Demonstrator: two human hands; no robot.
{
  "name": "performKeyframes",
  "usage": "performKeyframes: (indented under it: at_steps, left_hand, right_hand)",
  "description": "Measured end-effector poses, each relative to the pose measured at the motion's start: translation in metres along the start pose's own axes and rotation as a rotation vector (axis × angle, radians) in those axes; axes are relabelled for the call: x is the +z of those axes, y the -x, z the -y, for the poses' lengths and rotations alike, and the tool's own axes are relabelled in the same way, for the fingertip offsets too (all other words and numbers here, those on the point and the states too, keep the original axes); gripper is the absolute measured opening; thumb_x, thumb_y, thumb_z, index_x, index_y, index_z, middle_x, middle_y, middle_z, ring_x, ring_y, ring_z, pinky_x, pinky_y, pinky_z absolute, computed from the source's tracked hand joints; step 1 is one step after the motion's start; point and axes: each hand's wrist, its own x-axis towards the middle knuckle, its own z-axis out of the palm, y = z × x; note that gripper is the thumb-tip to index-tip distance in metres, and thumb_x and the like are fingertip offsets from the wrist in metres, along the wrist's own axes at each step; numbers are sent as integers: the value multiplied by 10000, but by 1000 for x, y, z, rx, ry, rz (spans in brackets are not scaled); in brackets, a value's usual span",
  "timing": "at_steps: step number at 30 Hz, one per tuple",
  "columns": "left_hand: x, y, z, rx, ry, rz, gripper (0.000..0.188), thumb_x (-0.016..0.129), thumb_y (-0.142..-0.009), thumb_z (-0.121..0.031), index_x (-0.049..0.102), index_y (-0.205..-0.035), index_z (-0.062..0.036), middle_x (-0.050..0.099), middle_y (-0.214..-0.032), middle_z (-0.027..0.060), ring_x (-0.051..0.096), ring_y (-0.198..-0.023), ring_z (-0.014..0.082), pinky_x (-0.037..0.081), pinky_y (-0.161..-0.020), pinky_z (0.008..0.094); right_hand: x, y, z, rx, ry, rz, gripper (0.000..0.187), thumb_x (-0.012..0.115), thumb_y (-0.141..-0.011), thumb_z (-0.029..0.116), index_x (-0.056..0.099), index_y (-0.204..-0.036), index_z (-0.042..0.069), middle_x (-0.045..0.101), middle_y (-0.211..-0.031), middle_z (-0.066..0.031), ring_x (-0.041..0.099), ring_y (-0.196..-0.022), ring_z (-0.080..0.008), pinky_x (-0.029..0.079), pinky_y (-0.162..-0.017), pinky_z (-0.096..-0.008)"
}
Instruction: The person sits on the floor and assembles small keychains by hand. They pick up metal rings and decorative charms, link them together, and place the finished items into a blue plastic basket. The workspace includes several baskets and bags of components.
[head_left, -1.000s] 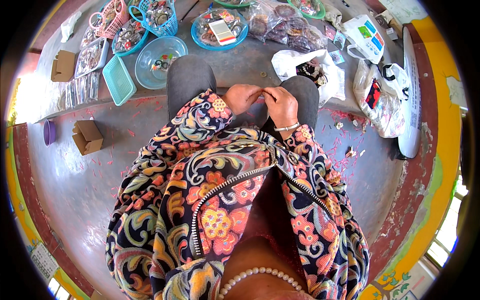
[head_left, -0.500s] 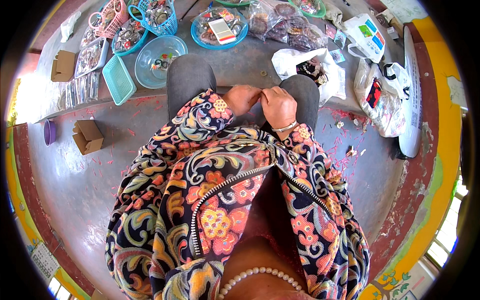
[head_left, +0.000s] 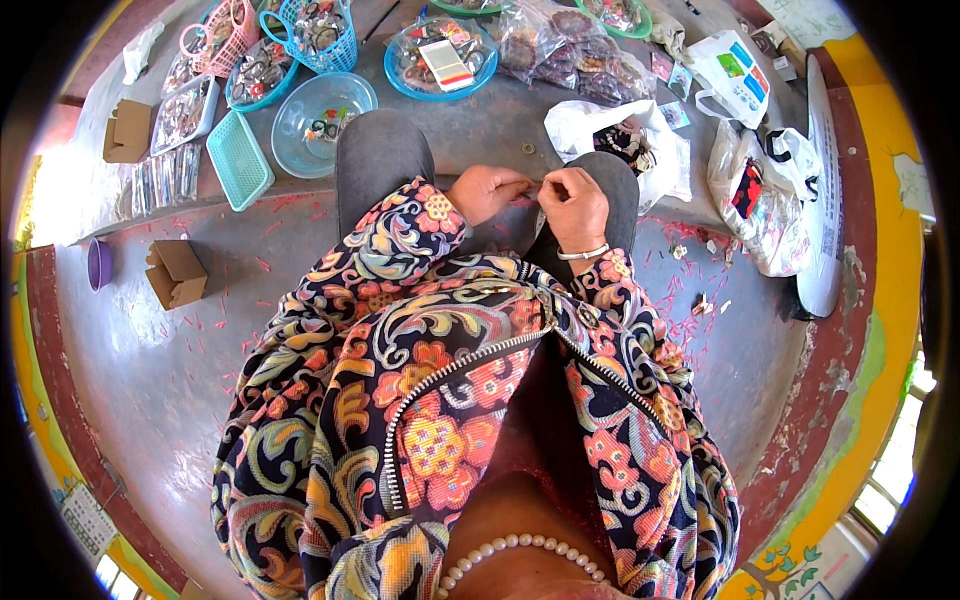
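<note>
Right hand (head_left: 575, 208) has shifted slightly rightward, leaving a narrow gap to the left hand (head_left: 487, 193). Fingers of both drawn narrow, tips facing each other between the grey-clad knees (head_left: 385, 150). Any held piece would lie at those tips, about equally near either hand; contents and long axis cannot be told.

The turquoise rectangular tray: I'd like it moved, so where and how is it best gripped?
Probably by the rim of its near short end, pinched inside and out, coming from the person's side. The tray seems to lie open side up, that end by the edge of the tabletop; the blue basin is close on its right. The left hand is nearer.
</note>
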Motion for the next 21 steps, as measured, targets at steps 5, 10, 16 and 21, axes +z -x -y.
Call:
performKeyframes:
  at_steps: [5,10,16,21]
  left_hand:
    - [-5,-3,-7,-239,641,59,235,469,-876,-122,563,-1013,45,612,-922,124,599,-842,182,481,-753,279]
    - [-11,-3,-21,-366,796,43,249,443,-886,-101,530,-1043,72,589,-986,144,589,-865,186,500,-762,279]
    - [-9,-2,-11,-348,731,49,239,431,-894,-112,533,-1026,60,591,-989,134,580,-900,169,486,-764,263]
    - [-8,-2,-11,-347,691,41,235,429,-896,-108,535,-1023,58,589,-991,136,577,-914,175,481,-769,261]
  right_hand:
    - [-25,0,-32,380,-564,-43,29,583,-746,6,608,-737,-4,560,-643,-3,513,-574,-74,411,-537,-195]
    - [-80,-1,-65,535,-1011,-198,69,572,-786,32,611,-806,-21,577,-670,-42,525,-588,-104,415,-552,-217]
    - [-153,30,-144,652,-1133,-360,72,596,-789,59,607,-843,13,602,-708,-57,556,-612,-134,444,-560,-234]
    - [-159,121,-266,1105,-240,-207,147,566,-807,142,575,-911,38,589,-809,-67,554,-699,-185,460,-635,-291]
